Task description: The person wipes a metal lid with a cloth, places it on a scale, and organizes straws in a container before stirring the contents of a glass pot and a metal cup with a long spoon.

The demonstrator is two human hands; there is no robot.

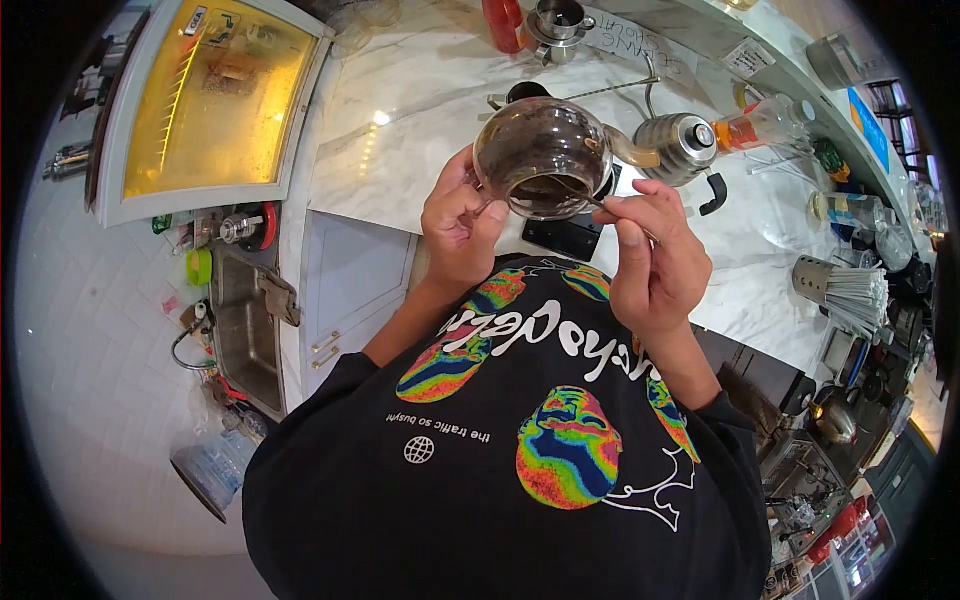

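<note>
A round glass pot [540,135] with dark brown contents or residue inside is held tilted over the counter, its mouth facing me. My left hand [462,222] grips its left side near the rim, fingers closed. My right hand [660,255] pinches the thin stem of what looks like a metal spoon [598,202], its far end reaching into the mouth. What that end touches inside is hard to make out. A tan handle [635,152] extends from the pot's right side. Under the pot lies a black flat device [562,238], partly hidden.
A steel gooseneck kettle [675,148] stands right of the pot, beside a bottle of orange liquid [762,124]. Metal cups [558,28] and a red bottle [505,25] sit at the back. Straws in a holder [815,278] are rightward; a sink [245,335] is left.
</note>
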